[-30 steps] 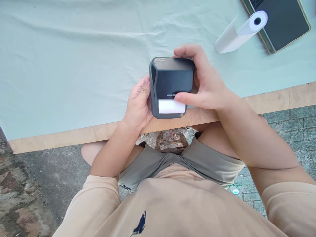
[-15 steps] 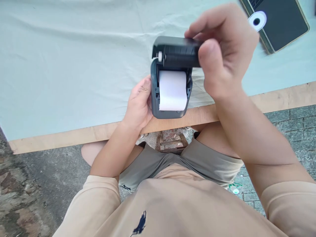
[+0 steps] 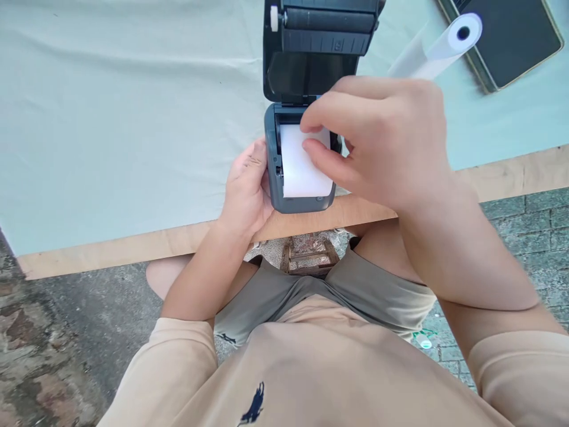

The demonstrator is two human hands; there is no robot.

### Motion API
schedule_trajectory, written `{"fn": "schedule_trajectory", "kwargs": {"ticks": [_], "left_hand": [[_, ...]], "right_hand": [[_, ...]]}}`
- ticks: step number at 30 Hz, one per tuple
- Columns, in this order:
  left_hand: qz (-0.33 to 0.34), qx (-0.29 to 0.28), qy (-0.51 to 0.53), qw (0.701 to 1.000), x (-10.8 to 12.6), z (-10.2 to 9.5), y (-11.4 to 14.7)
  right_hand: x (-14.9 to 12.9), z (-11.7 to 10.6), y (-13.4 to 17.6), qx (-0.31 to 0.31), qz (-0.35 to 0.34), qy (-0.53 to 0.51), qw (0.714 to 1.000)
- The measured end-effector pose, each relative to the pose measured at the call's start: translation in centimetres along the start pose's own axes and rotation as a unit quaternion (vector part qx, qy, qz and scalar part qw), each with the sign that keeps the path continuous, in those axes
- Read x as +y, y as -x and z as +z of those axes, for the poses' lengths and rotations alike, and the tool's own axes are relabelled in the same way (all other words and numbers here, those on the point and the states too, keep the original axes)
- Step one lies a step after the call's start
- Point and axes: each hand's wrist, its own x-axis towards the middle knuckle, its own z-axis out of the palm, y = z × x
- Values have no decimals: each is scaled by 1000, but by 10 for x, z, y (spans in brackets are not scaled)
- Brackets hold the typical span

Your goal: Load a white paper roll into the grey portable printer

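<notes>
A small dark thermal printer rests near the table's front edge, its lid swung fully back. White paper lies in its bay, the loose end reaching over the front rim. My left hand is closed around the printer's left side; the fingers beneath are hidden. Above the paper, my right hand has thumb and forefinger slightly apart with nothing visible between them. The fingertips are over or lightly touching the paper; I cannot tell which. That hand covers the printer's right side.
A second white paper roll, its end partly unwound, lies beyond my right hand. Behind it is a dark-screened phone-like device. A pale cloth covers the table up to its bare wooden edge. My legs are under the table.
The lid went from half raised to fully back. My right hand let go of it and came down over the paper. My left hand stayed on the printer.
</notes>
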Motion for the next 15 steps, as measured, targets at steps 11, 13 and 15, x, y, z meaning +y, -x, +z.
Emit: {"fn": "schedule_trajectory", "kwargs": {"ticks": [11,13,15], "left_hand": [[7,-9,16,1000,-2,-3,-1],[6,-8,20,1000,-2,-3,0],[3,-5,15,1000,-2,-3,1]], "right_hand": [[-5,-3,-8,-69,-89,112,987],[-9,-6,-9,-69,-88,123,986],[-9,-10,-8,-61,-75,130,987]]}}
